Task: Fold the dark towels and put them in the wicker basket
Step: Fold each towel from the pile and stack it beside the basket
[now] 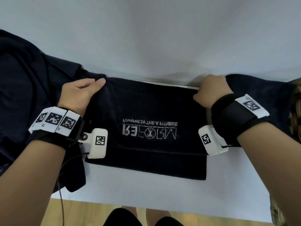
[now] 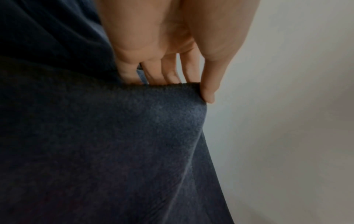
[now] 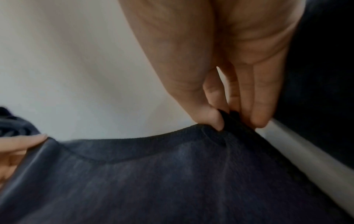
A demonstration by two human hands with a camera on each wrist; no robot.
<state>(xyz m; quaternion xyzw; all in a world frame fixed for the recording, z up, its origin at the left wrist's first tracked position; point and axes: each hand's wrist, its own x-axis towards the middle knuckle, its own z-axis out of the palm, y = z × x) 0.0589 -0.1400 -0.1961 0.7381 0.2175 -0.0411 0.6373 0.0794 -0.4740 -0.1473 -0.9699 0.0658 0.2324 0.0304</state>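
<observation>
A dark navy towel [image 1: 146,111] with pale embroidered lettering lies partly folded on the white table [image 1: 146,38]. My left hand [image 1: 81,92] pinches its far left corner, thumb on top and fingers behind the edge, as the left wrist view shows on the towel [image 2: 114,144] under the hand [image 2: 172,63]. My right hand [image 1: 211,92] pinches the far right corner; thumb and fingers [image 3: 220,119] close on the towel's hem [image 3: 172,166]. The far edge is lifted slightly. The wicker basket [image 1: 295,115] shows at the right edge, with another dark towel [image 1: 260,98] against it.
A loose pile of dark towels [image 1: 24,79] covers the table's left side, touching my left wrist. The table's near edge [image 1: 146,204] runs above a wooden floor [image 1: 81,211]. A thin cable [image 1: 61,193] hangs from my left wrist. My knees [image 1: 123,217] are below.
</observation>
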